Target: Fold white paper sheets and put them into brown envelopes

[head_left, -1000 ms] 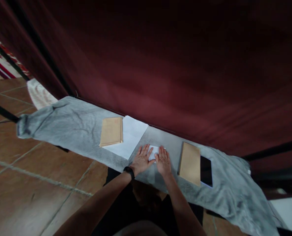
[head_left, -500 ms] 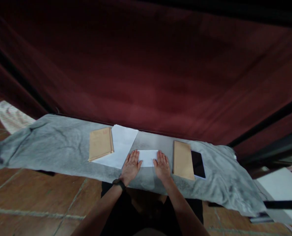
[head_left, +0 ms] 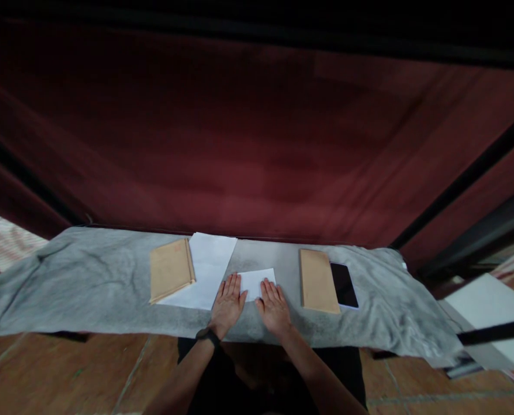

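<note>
A small folded sheet of white paper [head_left: 257, 278] lies on the grey cloth in front of me. My left hand [head_left: 228, 304] rests flat over its left end, fingers stretched out, with a dark band on the wrist. On the lower right part of the paper lies my right hand [head_left: 274, 308], palm down and fingers extended. Neither hand grips anything. Just left of my left hand are larger white sheets [head_left: 209, 265], partly covered by a stack of brown envelopes [head_left: 170, 270].
To the right lies another stack of brown envelopes [head_left: 319, 282], next to a dark-screened tablet or phone [head_left: 344, 286]. A grey cloth [head_left: 101, 276] covers the narrow surface. Behind it rises a dark red panel [head_left: 248, 167]. A white board [head_left: 490, 311] stands at far right.
My right hand has shifted inward from the paper's right end onto its lower right part. The paper sits slightly more tilted. My head view has moved a little.
</note>
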A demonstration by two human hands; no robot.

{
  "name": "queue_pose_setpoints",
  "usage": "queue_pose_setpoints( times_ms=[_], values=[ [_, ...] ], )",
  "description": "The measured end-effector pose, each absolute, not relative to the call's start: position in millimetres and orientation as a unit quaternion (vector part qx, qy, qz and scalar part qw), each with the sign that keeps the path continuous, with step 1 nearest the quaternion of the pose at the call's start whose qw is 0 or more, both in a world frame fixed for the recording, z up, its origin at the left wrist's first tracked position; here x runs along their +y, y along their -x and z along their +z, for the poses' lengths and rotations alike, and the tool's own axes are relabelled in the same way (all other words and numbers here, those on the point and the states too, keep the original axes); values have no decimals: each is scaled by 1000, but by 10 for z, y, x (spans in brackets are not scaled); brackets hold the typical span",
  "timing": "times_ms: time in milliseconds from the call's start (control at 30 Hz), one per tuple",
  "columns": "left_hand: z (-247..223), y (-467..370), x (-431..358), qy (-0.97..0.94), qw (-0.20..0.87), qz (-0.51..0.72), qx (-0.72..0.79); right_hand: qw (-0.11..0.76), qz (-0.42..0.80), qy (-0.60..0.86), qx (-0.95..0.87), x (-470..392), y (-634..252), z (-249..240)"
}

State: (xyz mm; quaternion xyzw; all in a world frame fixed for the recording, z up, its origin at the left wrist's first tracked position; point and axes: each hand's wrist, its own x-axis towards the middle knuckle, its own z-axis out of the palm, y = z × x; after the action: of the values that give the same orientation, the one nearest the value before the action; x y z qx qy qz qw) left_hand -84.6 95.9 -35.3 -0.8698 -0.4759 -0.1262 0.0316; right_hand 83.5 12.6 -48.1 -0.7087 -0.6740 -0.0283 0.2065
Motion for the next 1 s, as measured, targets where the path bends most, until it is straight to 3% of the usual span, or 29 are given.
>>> queue_pose_setpoints(
  times_ms=[433, 700, 1000],
  values=[
    [-340, 784, 877, 857, 39, -159, -488, 228, -84, 733, -635, -71, -1105, -527],
    [-289, 276, 366, 920, -10, -153, -362, 215, -67, 724, -652, -87, -1134, -539],
    [-330, 576, 467, 893, 10, -138, -429, 221, -62, 734, -639, -94, -1113, -478]
  ],
)
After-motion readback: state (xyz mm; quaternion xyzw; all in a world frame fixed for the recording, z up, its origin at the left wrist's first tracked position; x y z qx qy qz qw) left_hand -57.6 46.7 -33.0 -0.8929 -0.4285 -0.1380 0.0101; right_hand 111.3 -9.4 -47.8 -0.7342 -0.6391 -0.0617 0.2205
